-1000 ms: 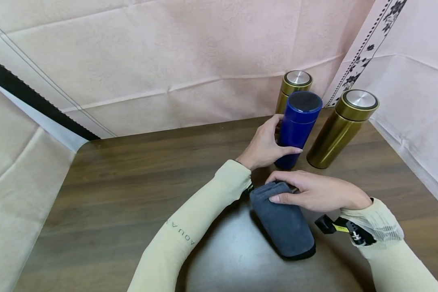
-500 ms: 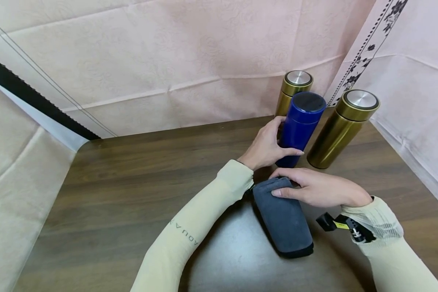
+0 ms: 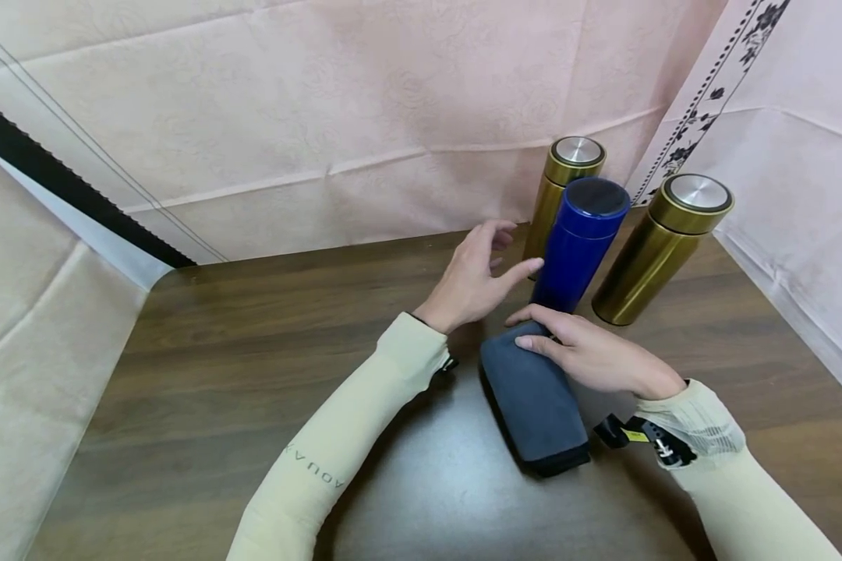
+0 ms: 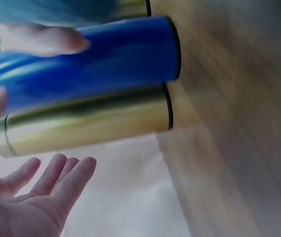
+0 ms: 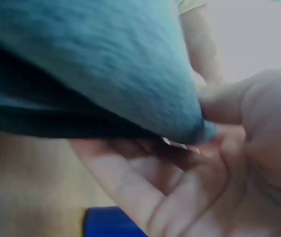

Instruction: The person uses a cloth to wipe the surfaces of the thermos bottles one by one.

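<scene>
My left hand is beside the blue thermos bottle, apart from it, with fingers spread and nothing in them. In the left wrist view the same hand has its palm turned up and its fingers away from the bottles. The blue bottle stands upright with a dark lid, its lower end partly behind my right hand. Between thumb and fingers, that hand pinches the upper end of a folded dark grey cloth. Close up in the right wrist view, the cloth looks fuzzy and layered.
Behind the blue bottle stands a gold thermos bottle, partly covered by it. To the right is another gold bottle with a silver lid top. Pale fabric hangs around the back and sides of the brown wooden table.
My left hand has let go of the blue bottle and moved left. The right hand has shifted slightly left and away with the cloth. The blue bottle stands slightly farther right.
</scene>
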Motion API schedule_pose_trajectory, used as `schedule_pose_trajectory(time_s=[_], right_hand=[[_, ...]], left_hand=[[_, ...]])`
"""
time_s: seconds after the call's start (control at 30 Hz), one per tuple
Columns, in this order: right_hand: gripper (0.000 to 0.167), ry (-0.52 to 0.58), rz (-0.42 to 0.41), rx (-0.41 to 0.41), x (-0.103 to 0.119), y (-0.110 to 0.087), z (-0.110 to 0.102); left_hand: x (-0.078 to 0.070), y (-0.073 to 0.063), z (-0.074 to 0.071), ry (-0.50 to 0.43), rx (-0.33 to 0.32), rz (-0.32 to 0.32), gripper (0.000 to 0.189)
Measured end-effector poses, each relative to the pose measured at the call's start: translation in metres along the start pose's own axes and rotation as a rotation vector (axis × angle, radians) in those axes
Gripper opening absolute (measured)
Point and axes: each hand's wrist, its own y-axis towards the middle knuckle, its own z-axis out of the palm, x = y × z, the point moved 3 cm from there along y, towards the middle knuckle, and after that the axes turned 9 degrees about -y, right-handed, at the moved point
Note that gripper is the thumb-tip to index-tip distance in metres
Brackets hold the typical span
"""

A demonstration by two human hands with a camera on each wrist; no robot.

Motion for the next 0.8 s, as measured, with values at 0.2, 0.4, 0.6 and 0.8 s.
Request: schedule_pose_trajectory(time_s=[0.2, 0.4, 0.6, 0.8], right_hand=[[0.04, 0.028, 0.104, -0.06, -0.006, 0.01, 0.012], [0.039, -0.096, 0.19, -0.088, -0.006, 0.01, 0.019], [0.044, -0.206, 0.217, -0.108, 0.002, 0.001, 0.016], [0.061, -0.288, 0.238, -0.029, 0.007, -0.009, 0.01]], left_hand=[[-0.005, -0.022, -0.03, 0.151, -0.056, 0.075, 0.045], [-0.004, -0.053, -0.052, 0.266, -0.089, 0.113, 0.043], [0.001, -0.089, -0.069, 0.38, -0.056, 0.105, 0.049], [0.0, -0.122, -0.085, 0.538, 0.011, 0.053, 0.068]])
